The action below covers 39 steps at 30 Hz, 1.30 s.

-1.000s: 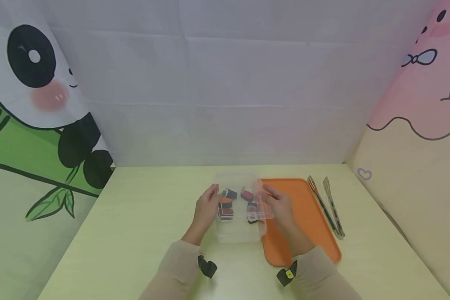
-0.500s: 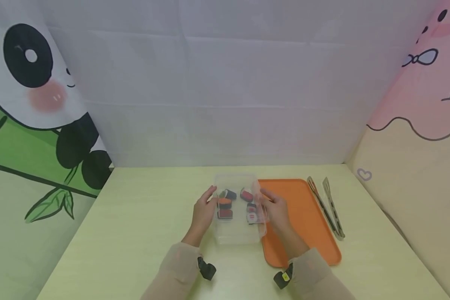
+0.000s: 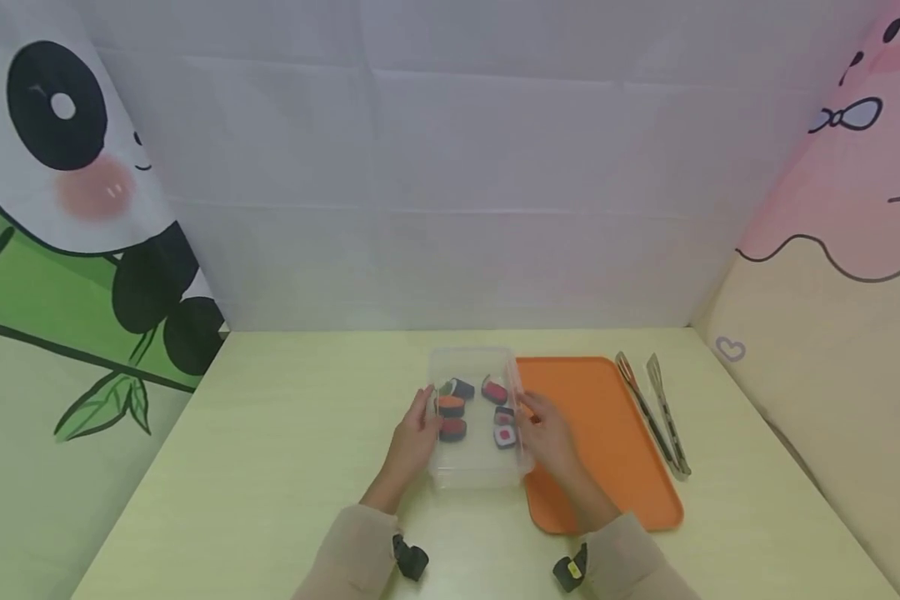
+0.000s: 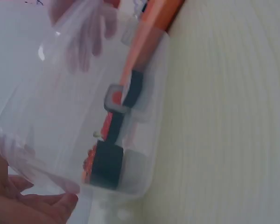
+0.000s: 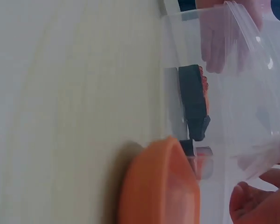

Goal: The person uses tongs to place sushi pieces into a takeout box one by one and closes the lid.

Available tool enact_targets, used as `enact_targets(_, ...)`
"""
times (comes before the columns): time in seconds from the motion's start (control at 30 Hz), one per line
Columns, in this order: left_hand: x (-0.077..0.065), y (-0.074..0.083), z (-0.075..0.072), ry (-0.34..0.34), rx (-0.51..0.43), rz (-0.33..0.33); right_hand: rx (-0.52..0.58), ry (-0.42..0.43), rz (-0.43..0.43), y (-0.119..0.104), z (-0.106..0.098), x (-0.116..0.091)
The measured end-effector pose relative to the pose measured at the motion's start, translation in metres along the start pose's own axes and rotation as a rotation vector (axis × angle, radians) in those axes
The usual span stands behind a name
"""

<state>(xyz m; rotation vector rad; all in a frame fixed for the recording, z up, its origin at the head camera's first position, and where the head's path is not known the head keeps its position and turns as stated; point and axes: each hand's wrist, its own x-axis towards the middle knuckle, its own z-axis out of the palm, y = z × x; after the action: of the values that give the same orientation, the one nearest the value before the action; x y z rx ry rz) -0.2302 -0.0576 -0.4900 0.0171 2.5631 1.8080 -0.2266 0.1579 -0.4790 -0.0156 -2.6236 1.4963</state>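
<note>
A clear plastic box [image 3: 480, 477] stands on the table at the middle of the head view, partly against the orange tray. Inside lie several sushi pieces: an orange-topped one [image 3: 451, 406], a dark red one [image 3: 452, 429], and a square roll [image 3: 505, 437] with a red centre among them. My left hand [image 3: 412, 440] grips the box's left side at the rim. On the opposite side my right hand [image 3: 549, 433] holds the rim, thumb and fingers at the edge. Both wrist views show fingers through the clear wall. Whether a separate lid lies on top I cannot tell.
The orange tray [image 3: 596, 450] lies right of the box, its left edge behind or beneath it. Metal tongs [image 3: 656, 417] lie spread along the tray's right side. A white cloth wall [image 3: 450, 208] closes off the table's back edge.
Both hands have slid slightly down along the box sides toward me. A clear edge that slanted across the box's right side no longer stands out. Box, tray and tongs have stayed put.
</note>
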Motion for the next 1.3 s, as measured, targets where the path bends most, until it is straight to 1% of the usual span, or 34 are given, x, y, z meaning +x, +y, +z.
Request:
enact_targets(0.07,-0.007,0.003,0.004,-0.022,0.024,-0.023,0.03,-0.021,0.01,0.003,0.003,-0.005)
enact_targets(0.17,-0.018,0.003,0.01,-0.034,0.026,0.003,0.084,-0.019,0.046,0.008,0.006,-0.012)
enact_targets(0.2,-0.021,0.002,0.013,-0.035,0.024,0.024,0.1,-0.011,0.055,0.009,0.006,-0.013)
enact_targets(0.27,-0.024,0.001,0.016,-0.015,0.019,0.066,0.095,0.003,0.051,0.01,0.005,-0.013)
enact_targets(0.3,-0.025,0.0,0.017,-0.001,0.014,0.076,0.093,0.006,0.046,0.011,0.005,-0.012)
enact_targets(0.37,-0.025,-0.003,0.017,0.02,0.011,0.083,0.088,0.001,0.036,0.011,0.005,-0.011)
enact_targets(0.47,-0.025,-0.005,0.014,0.029,0.002,0.072,0.098,-0.021,0.047,0.01,0.006,-0.009)
enact_targets(0.5,-0.023,-0.006,0.013,0.024,0.005,0.069,0.108,-0.04,0.058,0.008,0.005,-0.008)
enact_targets(0.57,-0.018,-0.006,0.008,0.011,-0.003,0.04,0.116,-0.069,0.062,0.004,0.004,-0.003)
enact_targets(0.63,-0.01,-0.005,0.003,-0.01,-0.002,0.021,0.095,-0.097,0.055,-0.001,0.002,0.004)
enact_targets(0.67,-0.005,-0.005,0.0,-0.021,0.016,0.018,0.083,-0.114,0.053,-0.003,0.001,0.008)
enact_targets(0.73,0.003,-0.004,-0.004,-0.044,0.044,0.014,0.012,-0.14,0.026,-0.004,0.003,0.017)
enact_targets(0.8,0.01,-0.005,-0.005,-0.062,0.088,0.022,-0.042,-0.166,0.017,-0.001,0.006,0.024)
enact_targets(0.87,0.012,-0.006,-0.006,-0.076,0.113,0.019,-0.057,-0.19,0.029,0.003,0.01,0.027)
enact_targets(0.93,0.011,-0.007,-0.007,-0.081,0.116,0.021,-0.054,-0.201,0.042,0.007,0.013,0.029)
enact_targets(1.03,0.013,-0.006,-0.008,-0.088,0.127,0.035,-0.042,-0.208,0.063,0.005,0.011,0.032)
enact_targets(1.07,0.016,-0.006,-0.009,-0.091,0.128,0.038,-0.049,-0.208,0.058,0.002,0.01,0.035)
enact_targets(1.17,0.029,-0.004,-0.013,-0.085,0.138,0.022,-0.067,-0.213,0.012,-0.007,0.004,0.048)
enact_targets(1.23,0.041,-0.001,-0.016,-0.087,0.139,0.011,-0.059,-0.215,-0.03,-0.012,0.002,0.06)
enact_targets(1.3,0.054,0.0,-0.018,-0.098,0.172,0.021,-0.061,-0.226,-0.078,-0.014,0.003,0.072)
